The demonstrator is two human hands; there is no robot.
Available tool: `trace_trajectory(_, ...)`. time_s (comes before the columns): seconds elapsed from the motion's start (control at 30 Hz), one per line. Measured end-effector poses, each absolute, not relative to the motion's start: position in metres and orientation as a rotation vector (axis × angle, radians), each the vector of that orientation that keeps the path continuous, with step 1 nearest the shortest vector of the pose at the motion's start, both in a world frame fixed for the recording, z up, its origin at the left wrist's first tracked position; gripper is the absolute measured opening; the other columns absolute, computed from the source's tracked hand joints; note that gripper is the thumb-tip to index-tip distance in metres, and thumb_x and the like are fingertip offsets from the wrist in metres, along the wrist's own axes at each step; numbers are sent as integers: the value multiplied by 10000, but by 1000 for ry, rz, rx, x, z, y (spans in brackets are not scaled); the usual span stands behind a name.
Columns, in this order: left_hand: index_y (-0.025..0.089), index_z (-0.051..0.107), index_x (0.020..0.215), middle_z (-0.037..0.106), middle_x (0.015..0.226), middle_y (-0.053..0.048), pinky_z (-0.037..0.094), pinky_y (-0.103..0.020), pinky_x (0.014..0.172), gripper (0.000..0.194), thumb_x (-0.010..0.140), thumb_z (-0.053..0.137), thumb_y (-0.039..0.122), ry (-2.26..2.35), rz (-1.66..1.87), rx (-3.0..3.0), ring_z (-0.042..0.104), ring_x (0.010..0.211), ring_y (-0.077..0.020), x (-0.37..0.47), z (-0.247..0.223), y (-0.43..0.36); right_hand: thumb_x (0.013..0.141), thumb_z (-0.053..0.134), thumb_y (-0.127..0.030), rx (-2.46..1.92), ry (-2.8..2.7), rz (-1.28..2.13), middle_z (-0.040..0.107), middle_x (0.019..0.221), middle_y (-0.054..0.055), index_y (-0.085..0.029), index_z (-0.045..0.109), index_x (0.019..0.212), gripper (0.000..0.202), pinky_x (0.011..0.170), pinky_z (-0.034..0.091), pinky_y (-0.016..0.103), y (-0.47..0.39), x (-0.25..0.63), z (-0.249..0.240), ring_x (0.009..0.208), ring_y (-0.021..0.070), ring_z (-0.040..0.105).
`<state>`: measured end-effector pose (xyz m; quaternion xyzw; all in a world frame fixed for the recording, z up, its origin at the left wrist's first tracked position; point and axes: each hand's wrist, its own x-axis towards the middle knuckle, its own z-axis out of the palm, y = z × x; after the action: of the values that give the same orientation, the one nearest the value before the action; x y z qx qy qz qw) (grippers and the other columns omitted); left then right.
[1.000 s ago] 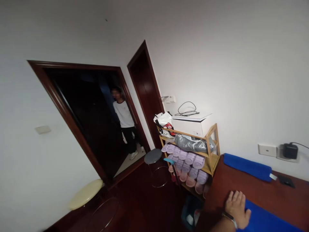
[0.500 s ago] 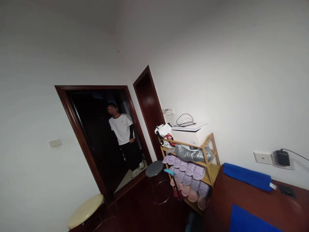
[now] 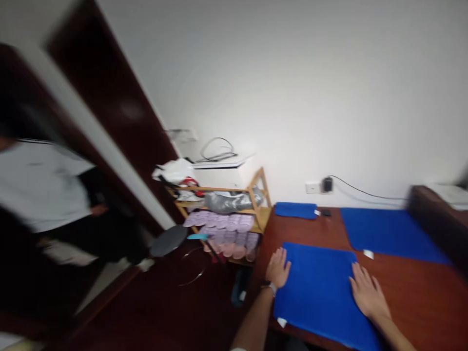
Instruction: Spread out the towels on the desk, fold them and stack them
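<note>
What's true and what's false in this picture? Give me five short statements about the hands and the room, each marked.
1. The left hand and right hand are at opposite sides of a blue cloth on the table. True.
2. The wristband is worn on the right arm. False: it is on the left.
3. A dark, looped cord lies on top of the white box. True.
4. The purple slippers are piled on the table. False: they are lined up on the wooden rack.
5. The black plug has no cable coming from it. False: a dark cable runs from it.
</note>
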<state>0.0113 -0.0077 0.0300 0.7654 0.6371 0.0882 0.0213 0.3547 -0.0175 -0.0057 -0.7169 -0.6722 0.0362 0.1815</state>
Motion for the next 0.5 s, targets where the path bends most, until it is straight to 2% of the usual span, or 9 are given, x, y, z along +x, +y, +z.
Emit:
trace_trajectory(0.1,141,298,1645,328,1702,-140,292,-501,1282,643,1080,230,441,1944,246,2389,293,1581,-256,13,37,7,1062,170,-382,-2244,-1999,316,290,1723,91,-145,325,1647,650,1303,216,453,-46,378,16,1598,242,223)
trace_trajectory(0.17,121,305,1639,323,1705,-141,270,-469,1289,652,1081,233,450,1910,258,2400,288,1583,-249,13,33,15,1051,121,-383,-2289,-2002,415,211,1740,68,-106,206,1669,682,1308,176,461,-45,377,32,1610,235,169)
trace_trajectory(0.3,155,309,1640,352,1698,-118,261,-455,1287,650,1082,234,480,1912,367,2418,304,1578,-240,13,19,20,1065,87,-418,-2246,-1951,268,170,1746,50,-142,172,1679,679,1305,154,439,-54,372,40,1616,213,131)
trace_trajectory(0.5,148,315,1638,345,1701,-112,272,-469,1282,649,1076,252,467,1914,369,2408,307,1577,-255,11,26,21,1073,120,-446,-2218,-2030,286,241,1730,51,-158,208,1675,673,1310,133,450,-85,369,23,1611,218,169)
